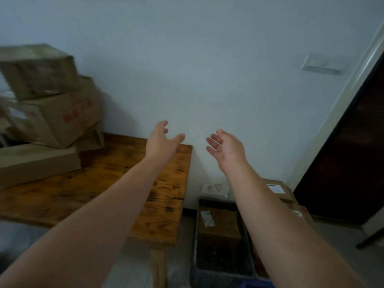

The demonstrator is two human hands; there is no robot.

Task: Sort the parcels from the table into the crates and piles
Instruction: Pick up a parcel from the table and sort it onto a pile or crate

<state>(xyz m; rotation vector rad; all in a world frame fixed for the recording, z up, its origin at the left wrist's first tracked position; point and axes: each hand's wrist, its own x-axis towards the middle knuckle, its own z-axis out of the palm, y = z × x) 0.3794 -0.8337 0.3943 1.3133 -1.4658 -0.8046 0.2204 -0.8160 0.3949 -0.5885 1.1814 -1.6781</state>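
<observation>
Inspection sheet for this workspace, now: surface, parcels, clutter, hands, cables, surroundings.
Surface: wooden table against the wall.
Job's things: cardboard boxes stacked at the table's left end; labelled parcel in the dark crate on the floor; more boxes right of it.
Clutter: white packet against the wall behind the crate.
Grippers: left hand and right hand open, raised, holding nothing.
Cables: nothing seen.
Surroundings: white wall, switch plate, dark door at right.
</observation>
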